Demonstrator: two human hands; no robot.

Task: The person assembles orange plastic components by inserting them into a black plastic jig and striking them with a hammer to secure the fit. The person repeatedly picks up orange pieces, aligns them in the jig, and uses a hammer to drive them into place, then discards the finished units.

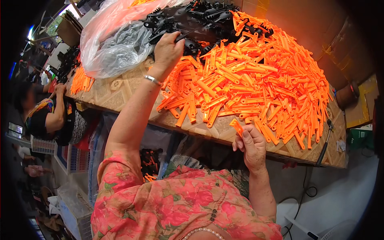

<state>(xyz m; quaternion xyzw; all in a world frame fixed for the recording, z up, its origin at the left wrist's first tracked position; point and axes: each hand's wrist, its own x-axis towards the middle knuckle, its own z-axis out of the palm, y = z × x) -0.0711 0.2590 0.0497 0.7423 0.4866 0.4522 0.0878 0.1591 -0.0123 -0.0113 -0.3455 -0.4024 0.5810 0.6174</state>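
My right hand (253, 146) is at the table's near edge, pinching one long orange plastic piece (236, 126) between thumb and fingers. A wide heap of matching orange plastic pieces (276, 88) covers the table (124, 87) just beyond it. My left hand (168, 50) reaches far forward to a pile of black plastic parts (208, 20). Its fingers are curled on a black plastic part at the near left side of that pile; the fingertips are partly hidden.
Clear plastic bags (120, 48) lie left of the black pile. A hammer (326, 142) rests at the table's right end. Cardboard (296, 28) stands behind the heap. At left, a co-worker (52, 112) sits by the table, near plastic crates (78, 158). Below the edge, a container holds mixed parts (150, 162).
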